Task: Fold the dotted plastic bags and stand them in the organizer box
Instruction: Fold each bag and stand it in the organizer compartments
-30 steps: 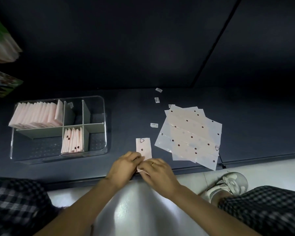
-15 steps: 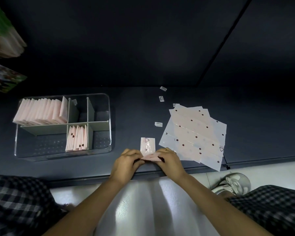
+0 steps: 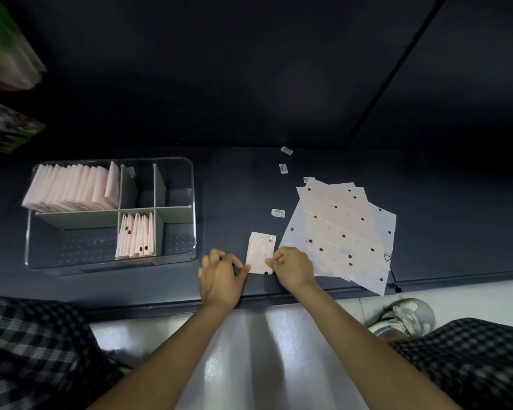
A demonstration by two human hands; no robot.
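A small folded pink dotted bag (image 3: 260, 253) lies flat on the dark surface near its front edge. My left hand (image 3: 222, 275) pinches its lower left corner. My right hand (image 3: 293, 266) pinches its lower right edge. To the right lies a loose pile of unfolded dotted plastic bags (image 3: 342, 229). The clear organizer box (image 3: 190, 179) sits at the left. Several folded bags (image 3: 71, 187) stand in its back left compartment, and a few more folded bags (image 3: 137, 236) stand in its front middle compartment.
Small white stickers (image 3: 278, 213) lie scattered behind the folded bag. Coloured packages (image 3: 6, 69) stick out at the far left. The surface's front edge (image 3: 264, 301) runs just below my hands, with white floor, a shoe (image 3: 403, 316) and checked trousers beneath.
The bag's near end has been folded up and over, making a shorter, thicker packet. Both hands moved from its near end to its lower corners.
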